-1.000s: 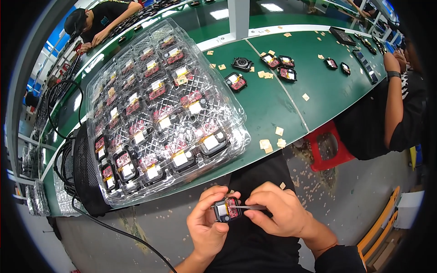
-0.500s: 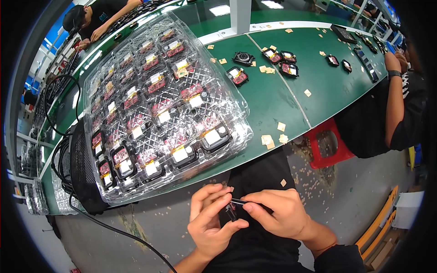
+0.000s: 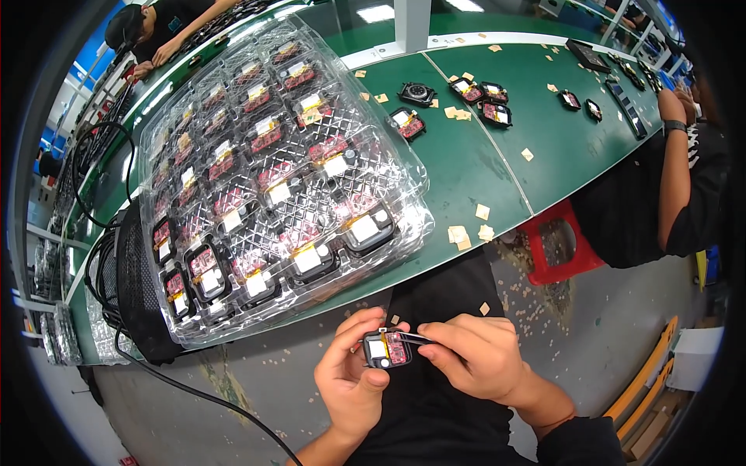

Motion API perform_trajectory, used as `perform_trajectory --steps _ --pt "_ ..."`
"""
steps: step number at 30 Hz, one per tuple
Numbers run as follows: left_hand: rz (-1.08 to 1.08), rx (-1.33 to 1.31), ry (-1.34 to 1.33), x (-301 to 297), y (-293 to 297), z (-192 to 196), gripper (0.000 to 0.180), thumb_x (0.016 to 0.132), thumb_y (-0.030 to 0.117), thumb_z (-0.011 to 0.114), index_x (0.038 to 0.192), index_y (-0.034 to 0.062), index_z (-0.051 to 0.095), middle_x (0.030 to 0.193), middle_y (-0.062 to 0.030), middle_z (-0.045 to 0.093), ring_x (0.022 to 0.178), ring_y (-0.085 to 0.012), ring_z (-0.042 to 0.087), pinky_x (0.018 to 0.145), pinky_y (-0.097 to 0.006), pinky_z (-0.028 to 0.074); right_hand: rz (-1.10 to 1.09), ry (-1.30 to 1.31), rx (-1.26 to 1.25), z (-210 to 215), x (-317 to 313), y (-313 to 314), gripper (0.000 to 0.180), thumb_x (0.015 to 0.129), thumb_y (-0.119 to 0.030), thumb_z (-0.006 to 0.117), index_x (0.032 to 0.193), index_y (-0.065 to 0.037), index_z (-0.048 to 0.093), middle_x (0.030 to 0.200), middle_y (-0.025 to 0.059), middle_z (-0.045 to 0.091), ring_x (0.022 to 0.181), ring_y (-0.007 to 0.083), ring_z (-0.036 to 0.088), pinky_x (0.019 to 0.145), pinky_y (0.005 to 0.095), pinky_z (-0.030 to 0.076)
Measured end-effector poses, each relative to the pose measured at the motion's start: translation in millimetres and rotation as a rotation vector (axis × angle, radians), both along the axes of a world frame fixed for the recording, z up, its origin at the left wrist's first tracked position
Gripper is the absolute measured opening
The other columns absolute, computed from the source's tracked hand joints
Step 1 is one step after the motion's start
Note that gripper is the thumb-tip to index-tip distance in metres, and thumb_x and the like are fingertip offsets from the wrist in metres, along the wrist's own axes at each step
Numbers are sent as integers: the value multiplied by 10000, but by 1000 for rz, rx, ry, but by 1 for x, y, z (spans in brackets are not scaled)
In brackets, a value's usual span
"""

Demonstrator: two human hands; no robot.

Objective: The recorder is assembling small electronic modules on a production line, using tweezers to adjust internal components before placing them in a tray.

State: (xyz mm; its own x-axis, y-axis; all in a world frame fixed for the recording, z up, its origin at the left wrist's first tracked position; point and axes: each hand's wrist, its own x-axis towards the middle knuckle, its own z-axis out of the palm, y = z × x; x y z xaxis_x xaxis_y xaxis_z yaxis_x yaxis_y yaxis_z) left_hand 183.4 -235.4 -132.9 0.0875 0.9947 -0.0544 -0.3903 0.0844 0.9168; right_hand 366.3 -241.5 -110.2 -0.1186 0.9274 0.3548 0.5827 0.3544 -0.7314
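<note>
My left hand [image 3: 350, 388] holds a small smartwatch case [image 3: 378, 350] over my lap, its open inside facing up. A white block, yellow tape and a red circuit board show in it. In my right hand [image 3: 483, 359], thumb and fingers pinch dark tweezers [image 3: 416, 339], whose tips reach the red board's edge. A small tan square [image 3: 395, 319] appears just beyond the case against my dark trousers. Ahead on the left lies a stack of clear plastic trays [image 3: 413, 237], filled with similar open watch cases [image 3: 368, 230].
Several loose watch cases [image 3: 496, 114] and tan paper squares [image 3: 458, 236] lie on the green bench [image 3: 466, 175]. A black cable [image 3: 221, 400] hangs at the left. On the right, another person sits beside a red stool [image 3: 561, 273]. One more person works across the bench.
My left hand has turned the watch case from edge-on to face up, so its inside now shows. The tweezers stay at the case. The tan square now sits apart from my left fingertips.
</note>
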Motion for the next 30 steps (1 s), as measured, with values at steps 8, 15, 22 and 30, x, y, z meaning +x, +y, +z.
perform_trajectory --steps 8,15,22,30 --pt "-60 36 -54 -1 -2 -6 720 866 397 832 1335 -86 577 1438 -205 513 1191 -356 668 1028 -434 555 -56 -294 393 -14 5 0 323 769 -200 869 1049 -66 779 812 -4 648 560 114 542 476 259 417" --pt "-84 -1 8 0 -3 -2 759 825 493 821 1297 -55 591 1421 -198 523 1155 -339 678 1018 -436 571 -51 -224 363 -19 4 1 252 778 -168 861 977 -51 758 773 5 660 541 125 574 471 266 430" --pt "-88 -36 -2 -2 -2 -3 775 816 496 821 1302 -58 581 1440 -194 508 1152 -341 681 1010 -446 578 14 -60 213 -15 7 3 221 769 -113 862 929 -41 728 779 39 691 595 177 673 518 296 519" --pt "-95 -23 11 -3 -3 -4 771 811 500 820 1292 -60 595 1437 -195 513 1160 -323 674 1011 -424 577 -5 -76 232 -18 4 4 198 784 -115 851 918 -46 723 752 31 671 562 167 648 497 295 500"
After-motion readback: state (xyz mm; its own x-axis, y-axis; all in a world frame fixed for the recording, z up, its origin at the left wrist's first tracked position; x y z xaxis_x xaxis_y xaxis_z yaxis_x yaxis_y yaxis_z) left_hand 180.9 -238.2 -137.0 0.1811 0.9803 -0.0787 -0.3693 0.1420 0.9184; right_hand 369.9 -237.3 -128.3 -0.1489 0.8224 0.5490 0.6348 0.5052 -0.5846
